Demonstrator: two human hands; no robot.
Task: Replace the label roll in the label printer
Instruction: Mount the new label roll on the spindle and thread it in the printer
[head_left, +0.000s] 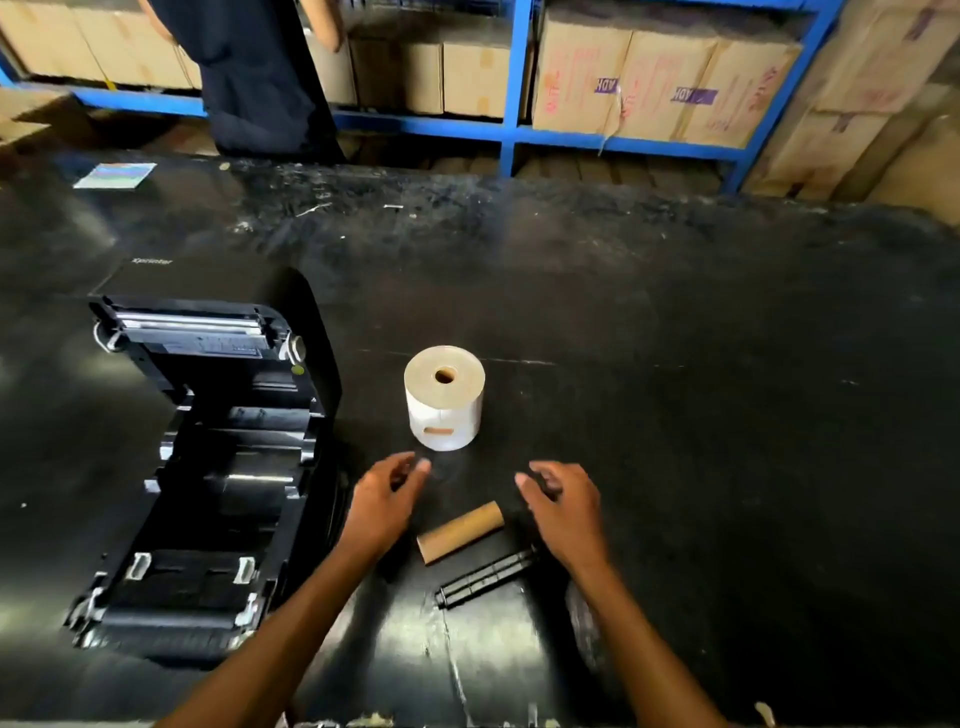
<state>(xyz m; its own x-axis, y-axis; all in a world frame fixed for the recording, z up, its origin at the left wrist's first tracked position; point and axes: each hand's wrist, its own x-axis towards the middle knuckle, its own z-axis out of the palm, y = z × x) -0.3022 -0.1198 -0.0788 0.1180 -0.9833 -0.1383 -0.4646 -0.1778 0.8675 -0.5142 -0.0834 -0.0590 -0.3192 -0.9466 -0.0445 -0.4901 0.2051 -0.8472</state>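
Note:
A black label printer (208, 467) stands at the left of the black table with its lid swung open and its roll bay bare. A full white label roll (444, 397) stands on end in the middle. In front of it lie a bare cardboard core (460, 531) and a black plastic spindle (485, 577). My left hand (387, 499) hovers just below the roll, fingers apart and holding nothing. To the right of the core, my right hand (563, 504) is equally spread and holds nothing.
The black table (727, 415) is scuffed and stretches wide to the right. A small coloured card (115, 175) lies at the far left. Behind the table a person in dark clothes (249, 78) stands at blue shelving (514, 78) stacked with cardboard boxes (660, 78).

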